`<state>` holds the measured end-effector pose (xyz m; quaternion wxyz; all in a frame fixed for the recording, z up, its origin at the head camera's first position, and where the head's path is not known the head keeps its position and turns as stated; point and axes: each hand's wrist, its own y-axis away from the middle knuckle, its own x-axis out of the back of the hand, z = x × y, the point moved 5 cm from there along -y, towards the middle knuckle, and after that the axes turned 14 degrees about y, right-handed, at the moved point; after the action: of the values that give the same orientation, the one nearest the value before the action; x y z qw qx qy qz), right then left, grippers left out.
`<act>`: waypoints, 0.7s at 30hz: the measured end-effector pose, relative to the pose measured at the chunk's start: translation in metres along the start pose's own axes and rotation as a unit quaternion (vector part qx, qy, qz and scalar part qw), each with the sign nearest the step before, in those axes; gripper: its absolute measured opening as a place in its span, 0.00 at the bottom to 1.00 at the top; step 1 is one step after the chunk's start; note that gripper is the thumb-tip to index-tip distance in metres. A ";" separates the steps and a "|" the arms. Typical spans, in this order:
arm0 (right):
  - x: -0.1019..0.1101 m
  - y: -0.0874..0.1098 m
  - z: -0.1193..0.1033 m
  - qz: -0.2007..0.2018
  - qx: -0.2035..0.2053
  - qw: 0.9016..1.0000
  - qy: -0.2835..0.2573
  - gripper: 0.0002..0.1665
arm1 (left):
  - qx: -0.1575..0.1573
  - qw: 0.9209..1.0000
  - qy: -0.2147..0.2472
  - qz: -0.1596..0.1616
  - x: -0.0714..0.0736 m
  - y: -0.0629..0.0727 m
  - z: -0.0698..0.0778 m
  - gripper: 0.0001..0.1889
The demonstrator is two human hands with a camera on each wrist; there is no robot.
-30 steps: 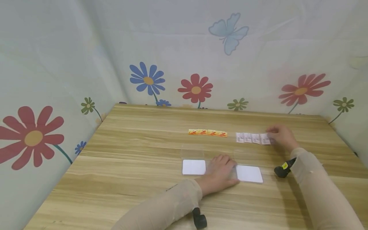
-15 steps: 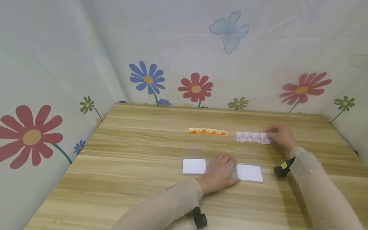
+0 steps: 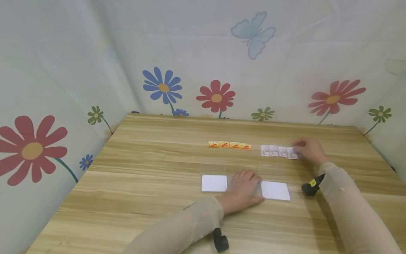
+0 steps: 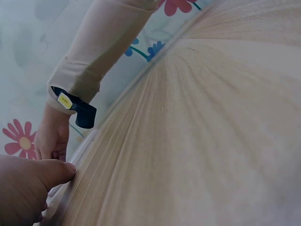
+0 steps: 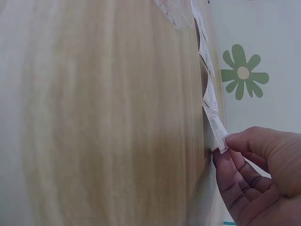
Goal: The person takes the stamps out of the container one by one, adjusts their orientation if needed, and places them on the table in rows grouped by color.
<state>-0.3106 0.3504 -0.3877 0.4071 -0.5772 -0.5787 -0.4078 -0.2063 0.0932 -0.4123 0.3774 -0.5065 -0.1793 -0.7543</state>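
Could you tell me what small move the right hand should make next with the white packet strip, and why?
Probably lift the pinched end a little. The right hand already has its grip on the end packet of the white strip of small paper packets, whose remaining packets lie along the wooden table, while the left hand rests between two white cards.

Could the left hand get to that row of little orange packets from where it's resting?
Probably yes: the left hand lies flat just short of the orange packets, with only bare table and a clear lid between.
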 end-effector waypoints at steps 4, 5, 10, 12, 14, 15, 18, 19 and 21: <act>0.000 0.001 -0.001 -0.007 -0.005 1.000 -0.001 0.16 | -0.001 1.000 0.002 0.000 0.000 0.000 0.000 0.28; 0.000 0.001 0.000 -0.011 -0.008 1.000 -0.005 0.16 | -0.002 1.000 0.002 0.001 0.000 0.000 0.000 0.28; -0.001 0.002 0.001 -0.020 -0.013 1.000 -0.009 0.17 | 0.000 1.000 0.001 0.002 0.000 0.000 0.000 0.28; -0.001 0.002 0.001 -0.022 -0.013 1.000 -0.009 0.18 | 0.002 1.000 0.000 0.001 0.000 0.000 0.000 0.28; -0.001 0.002 0.001 -0.027 -0.018 0.999 -0.011 0.18 | 0.004 1.000 -0.001 -0.001 0.000 0.000 0.000 0.28; -0.001 0.002 0.001 -0.029 -0.019 0.999 -0.011 0.18 | 0.005 1.000 -0.001 -0.001 0.000 0.000 0.000 0.28; 0.000 0.003 0.001 -0.034 -0.020 0.999 -0.011 0.19 | 0.006 1.000 -0.001 -0.003 0.000 0.000 0.000 0.28; 0.000 0.003 0.001 -0.035 -0.020 0.999 -0.011 0.19 | 0.006 1.000 0.000 -0.003 0.000 0.000 0.000 0.28; 0.000 0.003 0.001 -0.036 -0.020 0.999 -0.010 0.19 | 0.005 1.000 0.000 -0.003 0.000 0.000 0.000 0.28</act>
<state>-0.3073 0.3515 -0.3880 0.3746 -0.5681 -0.5946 -0.4283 -0.2063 0.0931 -0.4128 0.3777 -0.5041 -0.1844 -0.7545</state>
